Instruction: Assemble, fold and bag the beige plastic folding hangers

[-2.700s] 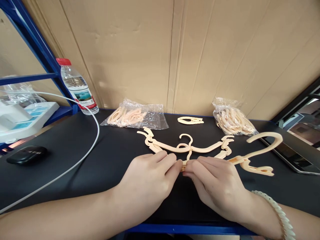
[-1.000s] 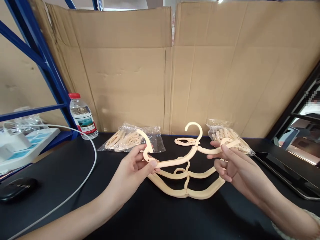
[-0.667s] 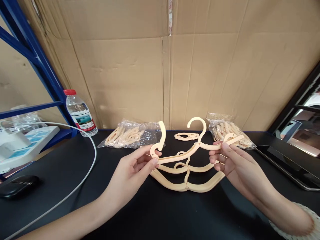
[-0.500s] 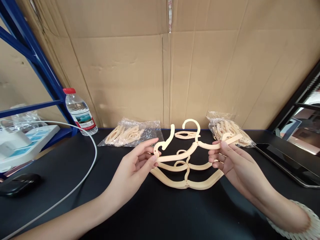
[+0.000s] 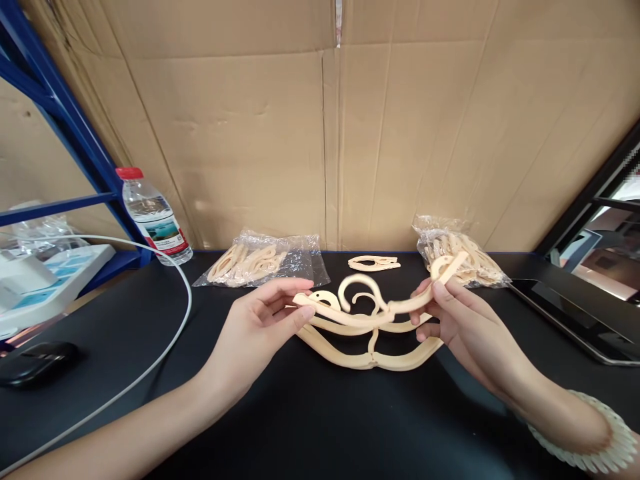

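A cream plastic hanger assembly [image 5: 367, 327] with stacked curved bars is held over the black table [image 5: 320, 413]. My left hand [image 5: 255, 333] pinches the left end of the top bar between thumb and fingers. My right hand [image 5: 455, 323] grips the right end of the same bar, which tilts up toward a clip. The hook [image 5: 357, 290] has tipped back and lies almost level. The lower bars rest on the table between my hands.
Two clear bags of cream parts lie at the back, one left [image 5: 263, 260], one right [image 5: 457, 257], with a loose piece [image 5: 374, 263] between them. A water bottle [image 5: 153, 217], white cable [image 5: 165, 347], black mouse [image 5: 33, 360] and tablet [image 5: 575, 313] surround the work area. Cardboard stands behind.
The top hanger, first held upright with its hook up, has been tipped back and lowered onto the lower bars. The left end clip has folded down flat. Both hands keep their grips.
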A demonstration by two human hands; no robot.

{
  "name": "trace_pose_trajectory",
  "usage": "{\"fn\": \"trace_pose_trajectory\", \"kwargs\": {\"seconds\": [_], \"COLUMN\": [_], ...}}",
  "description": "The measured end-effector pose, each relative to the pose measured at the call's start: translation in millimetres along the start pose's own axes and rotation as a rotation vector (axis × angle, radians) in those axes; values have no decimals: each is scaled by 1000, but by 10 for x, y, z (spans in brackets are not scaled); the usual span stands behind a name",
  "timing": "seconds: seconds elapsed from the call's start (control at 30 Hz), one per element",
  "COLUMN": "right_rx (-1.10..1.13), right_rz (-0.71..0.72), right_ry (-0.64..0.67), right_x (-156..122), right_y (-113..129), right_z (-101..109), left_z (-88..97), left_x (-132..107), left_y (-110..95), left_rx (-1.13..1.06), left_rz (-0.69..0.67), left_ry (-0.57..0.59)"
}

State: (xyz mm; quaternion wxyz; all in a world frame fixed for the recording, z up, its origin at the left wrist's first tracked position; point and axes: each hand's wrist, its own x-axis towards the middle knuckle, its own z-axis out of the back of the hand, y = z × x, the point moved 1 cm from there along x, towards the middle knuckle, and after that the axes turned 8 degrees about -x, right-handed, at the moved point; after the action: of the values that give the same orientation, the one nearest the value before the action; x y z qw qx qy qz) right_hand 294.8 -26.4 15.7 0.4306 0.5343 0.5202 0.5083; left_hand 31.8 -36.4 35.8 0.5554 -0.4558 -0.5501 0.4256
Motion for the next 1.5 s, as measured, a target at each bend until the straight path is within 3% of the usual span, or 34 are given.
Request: {"fn": "trace_pose_trajectory", "kwargs": {"seconds": [0.2,0.47,0.93,1.17,1.3,1.5], "right_rx": [-378,-533,-477,-351,-324,-313], "right_rz": [28,89,59,-19,-16,-16], "right_ry": [269,501,573,564,523,559], "right_x": [-121,-358,-392,-354,-339,-322], "right_y": [-11,-42,-65,-79,-80,-91], "right_z": [-138,-329,-345,-373,-378,-362], "left_z": [-63,-214,-257,-256,-271,-296], "left_x": [-47,-165,-183,-182,-194,-220], "left_y": [28,19,-4,24,61,52], "left_rx": [-102,-87,-98,-95,-36,-25], "left_rz": [48,15,-2,16,104,144], "left_ry": [61,131,127,238,314,304]}}
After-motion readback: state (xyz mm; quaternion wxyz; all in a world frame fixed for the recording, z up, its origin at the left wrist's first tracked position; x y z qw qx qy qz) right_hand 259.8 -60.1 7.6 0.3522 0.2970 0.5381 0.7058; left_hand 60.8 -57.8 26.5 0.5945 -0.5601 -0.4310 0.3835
